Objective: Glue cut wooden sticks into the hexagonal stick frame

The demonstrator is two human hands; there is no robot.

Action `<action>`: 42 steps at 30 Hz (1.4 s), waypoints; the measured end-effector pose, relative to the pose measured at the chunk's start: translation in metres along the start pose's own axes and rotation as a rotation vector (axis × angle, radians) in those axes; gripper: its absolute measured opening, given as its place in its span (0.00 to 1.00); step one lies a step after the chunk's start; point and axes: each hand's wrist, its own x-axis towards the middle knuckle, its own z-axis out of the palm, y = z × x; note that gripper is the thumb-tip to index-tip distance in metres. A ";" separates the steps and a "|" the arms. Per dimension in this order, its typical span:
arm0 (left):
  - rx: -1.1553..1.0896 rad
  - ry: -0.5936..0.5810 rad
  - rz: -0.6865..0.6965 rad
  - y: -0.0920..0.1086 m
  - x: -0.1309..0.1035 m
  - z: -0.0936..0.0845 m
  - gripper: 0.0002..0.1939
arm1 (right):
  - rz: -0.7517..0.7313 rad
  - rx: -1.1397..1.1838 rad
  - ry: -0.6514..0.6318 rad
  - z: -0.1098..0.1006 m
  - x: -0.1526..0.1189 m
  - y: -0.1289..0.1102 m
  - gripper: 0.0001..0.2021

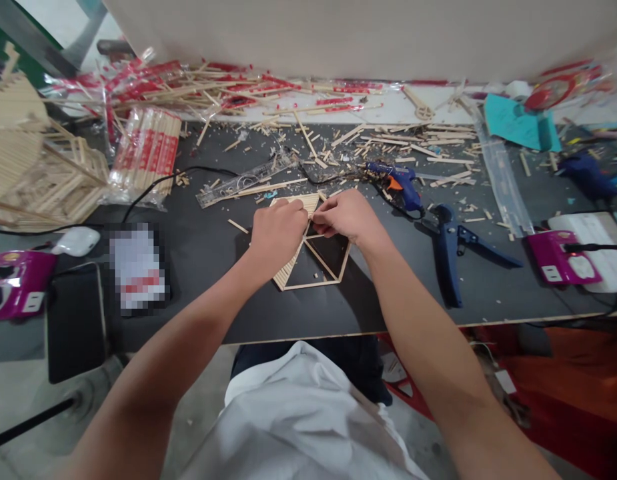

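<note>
A flat many-sided frame of thin wooden sticks (pixel 313 285) lies on the dark table in front of me. Its left part is filled with sticks side by side, while triangular openings show on the right. My left hand (pixel 281 230) rests on the filled part with its fingers bent and pressed together; what they grip, if anything, is hidden. Close beside it, my right hand (pixel 341 217) is pinched at the upper middle of the frame. Whatever sits between those fingertips is too small to make out.
A blue glue gun (pixel 405 189) and blue cutter (pixel 451 257) lie right of the frame. A clear ruler (pixel 245 180) and scattered sticks lie behind. Wrapped stick bundles (pixel 147 152), phones (pixel 75 320) and a stick model (pixel 18 147) are left.
</note>
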 end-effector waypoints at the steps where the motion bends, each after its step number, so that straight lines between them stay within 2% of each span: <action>1: 0.001 -0.003 0.005 0.000 0.000 0.000 0.13 | 0.001 0.007 -0.003 0.000 0.000 0.000 0.10; 4: 0.022 -0.030 0.051 0.000 0.001 -0.003 0.14 | 0.014 0.049 -0.021 0.000 0.001 0.000 0.11; 8: 0.098 -0.066 0.191 0.001 0.003 -0.008 0.17 | 0.020 0.064 -0.024 -0.001 0.000 -0.002 0.11; 17: 0.193 0.021 0.379 -0.010 0.004 -0.005 0.14 | 0.027 0.100 -0.022 0.000 0.000 0.000 0.11; 24: 0.197 0.020 0.398 -0.015 0.007 -0.005 0.15 | 0.036 0.109 -0.014 0.000 -0.003 -0.003 0.13; 35: 0.148 0.045 0.236 -0.006 -0.001 -0.004 0.14 | 0.005 0.155 -0.021 0.002 -0.001 0.009 0.11; 42: 0.232 0.077 0.411 -0.011 0.003 -0.003 0.13 | -0.018 0.143 -0.016 0.004 0.002 0.013 0.12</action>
